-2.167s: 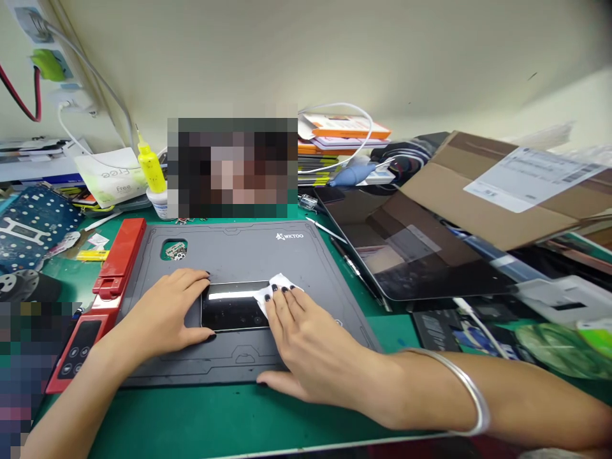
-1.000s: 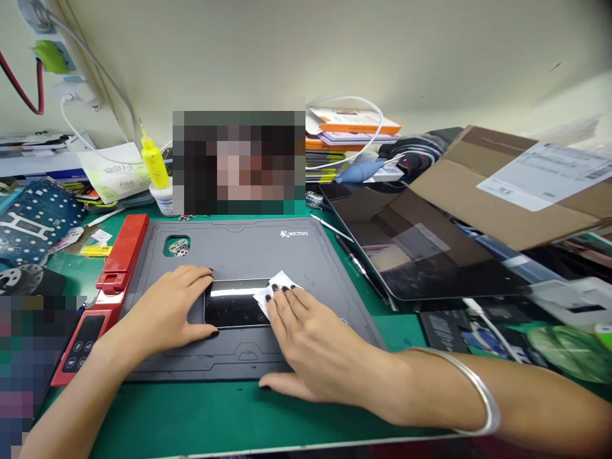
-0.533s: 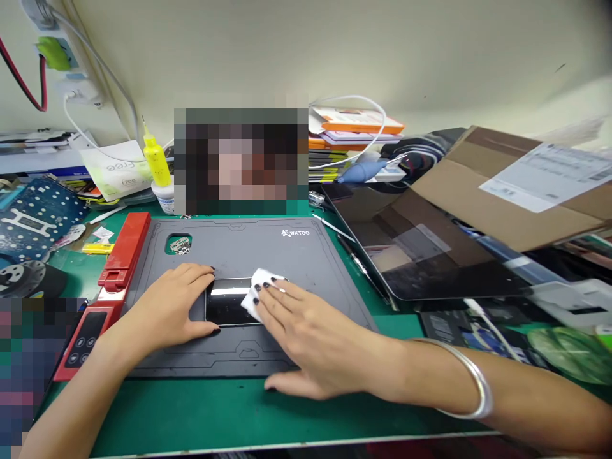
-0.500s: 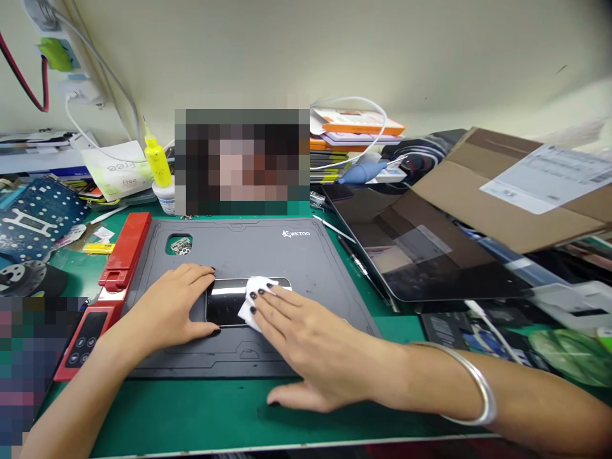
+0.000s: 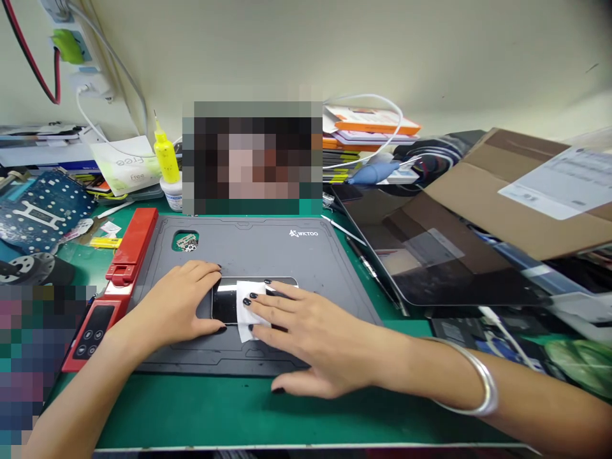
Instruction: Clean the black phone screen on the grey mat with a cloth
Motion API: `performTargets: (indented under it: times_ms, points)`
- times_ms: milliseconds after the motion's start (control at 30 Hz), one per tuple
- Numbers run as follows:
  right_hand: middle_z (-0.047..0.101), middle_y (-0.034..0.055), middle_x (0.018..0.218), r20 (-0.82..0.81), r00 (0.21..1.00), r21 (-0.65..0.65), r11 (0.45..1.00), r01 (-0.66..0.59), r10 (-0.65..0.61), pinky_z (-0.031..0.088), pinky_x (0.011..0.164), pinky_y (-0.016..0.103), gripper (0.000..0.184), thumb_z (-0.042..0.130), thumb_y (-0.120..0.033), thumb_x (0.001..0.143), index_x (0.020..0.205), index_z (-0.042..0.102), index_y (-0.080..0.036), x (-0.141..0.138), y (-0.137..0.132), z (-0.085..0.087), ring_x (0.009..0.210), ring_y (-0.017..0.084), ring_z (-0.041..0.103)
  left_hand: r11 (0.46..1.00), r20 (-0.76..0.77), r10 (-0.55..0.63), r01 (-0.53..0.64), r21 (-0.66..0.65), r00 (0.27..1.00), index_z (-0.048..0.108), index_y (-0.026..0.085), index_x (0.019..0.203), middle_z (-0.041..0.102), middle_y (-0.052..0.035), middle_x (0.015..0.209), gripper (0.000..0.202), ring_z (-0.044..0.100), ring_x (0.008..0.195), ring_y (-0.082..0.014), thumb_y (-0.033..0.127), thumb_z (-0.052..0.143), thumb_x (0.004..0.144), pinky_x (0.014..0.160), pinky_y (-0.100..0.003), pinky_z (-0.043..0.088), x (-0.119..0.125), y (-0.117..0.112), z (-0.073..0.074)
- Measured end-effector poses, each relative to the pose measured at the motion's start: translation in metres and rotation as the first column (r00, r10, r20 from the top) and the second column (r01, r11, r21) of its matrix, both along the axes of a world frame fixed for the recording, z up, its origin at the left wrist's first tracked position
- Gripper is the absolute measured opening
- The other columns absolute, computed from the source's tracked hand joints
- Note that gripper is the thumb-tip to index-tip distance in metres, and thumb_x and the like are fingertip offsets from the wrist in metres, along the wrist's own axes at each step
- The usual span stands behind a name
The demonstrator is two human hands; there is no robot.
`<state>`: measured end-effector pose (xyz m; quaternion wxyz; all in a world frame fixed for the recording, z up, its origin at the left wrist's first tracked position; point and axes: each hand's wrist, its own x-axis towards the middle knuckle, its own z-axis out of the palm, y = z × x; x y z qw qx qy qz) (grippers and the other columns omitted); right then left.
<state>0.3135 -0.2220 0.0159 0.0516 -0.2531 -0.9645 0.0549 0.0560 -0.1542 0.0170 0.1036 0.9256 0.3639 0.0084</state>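
Note:
A black phone point(image 5: 224, 305) lies flat on a dark grey work mat point(image 5: 268, 248). My left hand point(image 5: 179, 306) rests on the mat at the phone's left end, fingers curved around that end and steadying it. My right hand point(image 5: 306, 331) lies flat, its fingers pressing a small white wipe point(image 5: 246, 306) onto the phone's screen, left of the middle. Most of the phone's right half is hidden under this hand. A silver bangle point(image 5: 478, 386) sits on my right wrist.
A red tool point(image 5: 119, 274) borders the mat's left edge. A yellow-capped bottle point(image 5: 167, 159) stands behind it. A large dark tablet point(image 5: 430, 255) and a cardboard box point(image 5: 516, 191) fill the right side. Circuit boards and papers lie at far left on the green mat point(image 5: 215, 414).
My right hand has slid the white wipe leftward along the phone's screen, from its right end to near its left part. My left hand has stayed in place.

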Motion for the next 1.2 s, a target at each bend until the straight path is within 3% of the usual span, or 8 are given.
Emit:
performTargets:
  times_ms: [133, 267, 400, 500, 700, 900, 1200]
  points:
    - [0.061, 0.0186, 0.13, -0.035, 0.999, 0.004, 1.0, 0.028, -0.028, 0.035, 0.109, 0.047, 0.062, 0.053, -0.058, 0.093, 0.128, 0.059, -0.007, 0.001, 0.007, -0.002, 0.119, 0.031, 0.056, 1.0, -0.025, -0.003, 0.003, 0.0, 1.0, 0.054, 0.012, 0.131, 0.054, -0.0155, 0.14, 0.069, 0.049, 0.128, -0.0327, 0.042, 0.078, 0.075, 0.107, -0.048, 0.042, 0.001, 0.0, 0.0]
    - [0.059, 0.0228, 0.131, -0.045, 0.998, 0.063, 0.997, 0.052, -0.05, 0.033, 0.111, 0.048, 0.072, 0.05, -0.063, 0.092, 0.126, 0.059, 0.0, -0.001, 0.001, -0.009, 0.123, 0.035, 0.053, 1.0, -0.03, -0.005, 0.005, 0.003, 1.0, 0.054, 0.011, 0.131, 0.054, -0.0156, 0.139, 0.069, 0.049, 0.128, -0.0328, 0.043, 0.078, 0.075, 0.107, -0.047, 0.043, 0.001, 0.0, 0.0]
    - [0.057, 0.0213, 0.135, -0.035, 0.997, 0.066, 0.995, 0.077, -0.075, 0.03, 0.113, 0.049, 0.072, 0.045, -0.063, 0.094, 0.13, 0.057, -0.002, -0.002, 0.0, -0.012, 0.126, 0.033, 0.051, 1.0, -0.023, -0.011, 0.011, 0.01, 1.0, 0.055, 0.01, 0.13, 0.055, -0.016, 0.138, 0.068, 0.05, 0.127, -0.0327, 0.041, 0.079, 0.074, 0.107, -0.046, 0.042, 0.001, 0.0, 0.001]
    - [0.053, 0.0224, 0.138, -0.013, 0.992, 0.05, 0.99, 0.129, -0.128, 0.031, 0.112, 0.053, 0.069, 0.051, -0.06, 0.092, 0.131, 0.056, -0.003, -0.003, 0.004, -0.01, 0.128, 0.035, 0.049, 1.0, -0.018, -0.014, 0.014, 0.008, 1.0, 0.055, 0.011, 0.13, 0.056, -0.0161, 0.137, 0.068, 0.05, 0.127, -0.0333, 0.042, 0.078, 0.074, 0.107, -0.047, 0.043, 0.002, 0.0, 0.002]
    - [0.049, 0.0214, 0.143, -0.017, 0.997, -0.025, 0.997, 0.069, -0.07, 0.025, 0.115, 0.055, 0.071, 0.052, -0.061, 0.092, 0.134, 0.053, -0.004, -0.003, 0.007, -0.011, 0.133, 0.035, 0.042, 1.0, -0.001, -0.014, 0.014, 0.004, 1.0, 0.055, 0.012, 0.13, 0.056, -0.0163, 0.137, 0.068, 0.05, 0.127, -0.0336, 0.042, 0.078, 0.074, 0.106, -0.047, 0.043, 0.001, 0.0, 0.0]
    - [0.041, 0.0257, 0.148, 0.022, 0.999, -0.079, 0.996, 0.039, -0.037, 0.019, 0.117, 0.055, 0.086, 0.046, -0.069, 0.091, 0.14, 0.047, 0.002, -0.005, 0.004, -0.013, 0.139, 0.038, 0.036, 1.0, 0.031, -0.015, 0.014, 0.013, 0.999, 0.055, 0.015, 0.13, 0.056, -0.0151, 0.137, 0.065, 0.051, 0.127, -0.0333, 0.045, 0.075, 0.076, 0.105, -0.048, 0.044, -0.001, 0.0, -0.003]
    - [0.043, 0.0257, 0.146, 0.057, 0.997, -0.038, 0.998, 0.057, -0.055, 0.02, 0.117, 0.056, 0.086, 0.042, -0.069, 0.092, 0.139, 0.048, 0.003, -0.006, 0.002, -0.012, 0.138, 0.038, 0.037, 1.0, 0.028, -0.017, 0.016, 0.013, 0.999, 0.055, 0.015, 0.129, 0.056, -0.0146, 0.137, 0.064, 0.051, 0.126, -0.0331, 0.045, 0.075, 0.076, 0.105, -0.047, 0.043, 0.0, 0.0, -0.001]
